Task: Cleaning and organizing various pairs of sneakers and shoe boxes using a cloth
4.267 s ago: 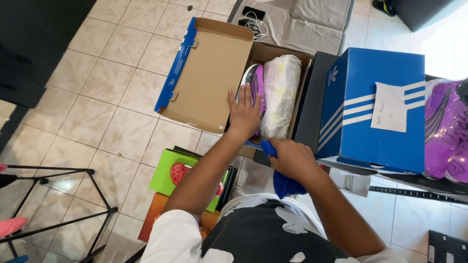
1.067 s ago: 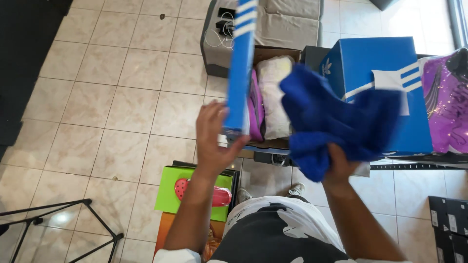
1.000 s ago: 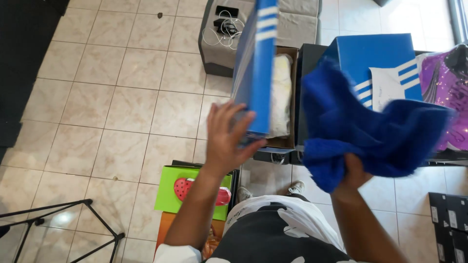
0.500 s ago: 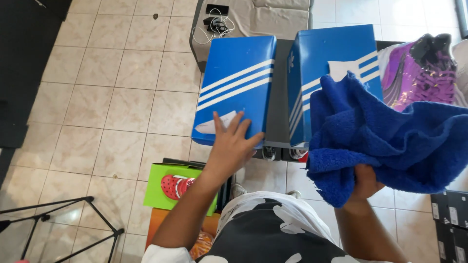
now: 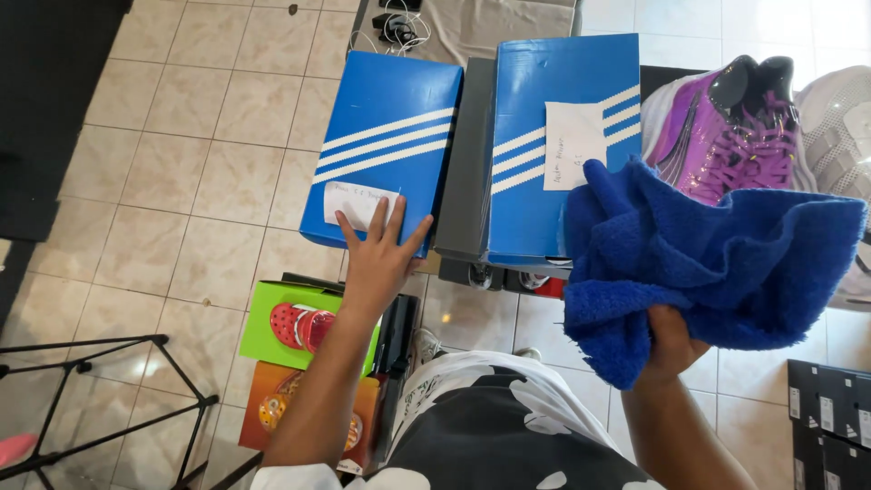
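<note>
My left hand lies flat, fingers spread, on the near end of a closed blue shoe box with white stripes, partly over a small white label. My right hand is raised and grips a bunched blue towel, which hides most of the hand. Right beside the closed box stands a second blue striped shoe box with a white paper note on its lid.
Purple sneakers sit on the shelf at the right, with a grey shoe further right. Below are a green box and an orange box with pictured clogs. A black metal rack stands at lower left on tiled floor.
The left box was open with a shoe and paper inside; my left hand swung its lid down and it is shut. My right hand lifted the blue towel up.
</note>
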